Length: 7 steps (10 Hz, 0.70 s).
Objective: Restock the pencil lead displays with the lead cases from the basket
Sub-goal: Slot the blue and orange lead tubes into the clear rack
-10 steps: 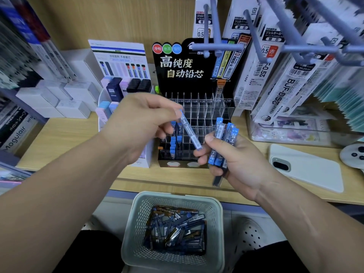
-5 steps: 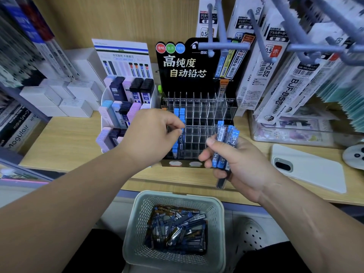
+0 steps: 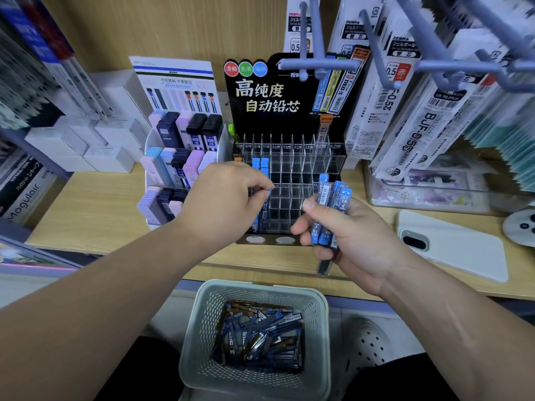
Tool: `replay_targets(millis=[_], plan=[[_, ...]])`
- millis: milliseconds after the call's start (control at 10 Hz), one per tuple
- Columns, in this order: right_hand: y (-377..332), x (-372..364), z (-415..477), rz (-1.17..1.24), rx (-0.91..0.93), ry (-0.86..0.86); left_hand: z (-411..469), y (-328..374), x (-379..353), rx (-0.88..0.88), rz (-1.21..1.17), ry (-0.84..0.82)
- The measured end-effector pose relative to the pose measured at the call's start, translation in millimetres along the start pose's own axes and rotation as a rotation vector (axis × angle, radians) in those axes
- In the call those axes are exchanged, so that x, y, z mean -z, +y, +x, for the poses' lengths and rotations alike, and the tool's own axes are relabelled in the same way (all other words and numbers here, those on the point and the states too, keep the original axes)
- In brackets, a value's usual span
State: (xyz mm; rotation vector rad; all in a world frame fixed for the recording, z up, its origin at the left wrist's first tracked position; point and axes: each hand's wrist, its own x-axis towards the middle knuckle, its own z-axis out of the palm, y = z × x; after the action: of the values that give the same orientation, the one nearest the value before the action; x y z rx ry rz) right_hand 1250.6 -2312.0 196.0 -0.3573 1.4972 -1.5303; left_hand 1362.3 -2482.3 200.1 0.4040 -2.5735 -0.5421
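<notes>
Two hands are up over the counter [image 3: 95, 209], both busy.

Left hand [image 3: 228, 198]: fingers curled, thumb and fingertips pinching the top end of one lead case [image 3: 265, 211]. That case stands in a left-side column of the black display [image 3: 304, 169]. The knuckles hide most of the grip point.

Right hand [image 3: 356, 235]: clenched round a bundle of cases [image 3: 333, 204], blue caps up, dark ends sticking out below the palm. Front label reads 0.7 2B. The bundle sits just in front of the display's lower right cells; can't tell if it touches the acrylic.

Black display stands mid-counter, base close to the front edge, with a clear grid of cells. Blue-capped cases [image 3: 260, 164] stand in two columns on its left, and an orange-capped case [image 3: 238, 159] sits in the far-left column.

White tiered rack [image 3: 179, 157] is just left of the display, loaded with pastel and black cases. White boxes [image 3: 95, 146] are stacked toward the back left corner. White phone [image 3: 463, 250] lies flat, camera side up, toward the right end near the front edge. Clear box [image 3: 419, 195] is behind the phone at the back right, with refill packs [image 3: 411, 131] hanging on pegs above it.

Basket [image 3: 202, 328], pale perforated plastic, sits below the counter's front edge, between the forearms. A heap of cases [image 3: 260, 334] lies on its bottom.
</notes>
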Motion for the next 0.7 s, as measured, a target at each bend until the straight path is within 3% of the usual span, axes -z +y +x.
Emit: replay_targets(millis=[200, 500, 600, 700], plan=[[0.5, 0.7, -0.2, -0.001, -0.005, -0.002, -2.1, -4.2, -2.3, 0.002, 0.075, -0.065], [1.0, -1.5, -3.4, -0.034, -0.051, -0.103, 1.7, -1.8, -5.2, 0.139, 0.111, -0.109], [1.1, -2.6, -5.0, -0.057, -0.068, -0.174, 2.4, 1.8, -1.0, 0.158, 0.064, -0.068], [0.8, -4.1, -5.5, -0.056, -0.079, -0.23, 2.5, 18.5, 7.0, 0.224, -0.147, -0.055]])
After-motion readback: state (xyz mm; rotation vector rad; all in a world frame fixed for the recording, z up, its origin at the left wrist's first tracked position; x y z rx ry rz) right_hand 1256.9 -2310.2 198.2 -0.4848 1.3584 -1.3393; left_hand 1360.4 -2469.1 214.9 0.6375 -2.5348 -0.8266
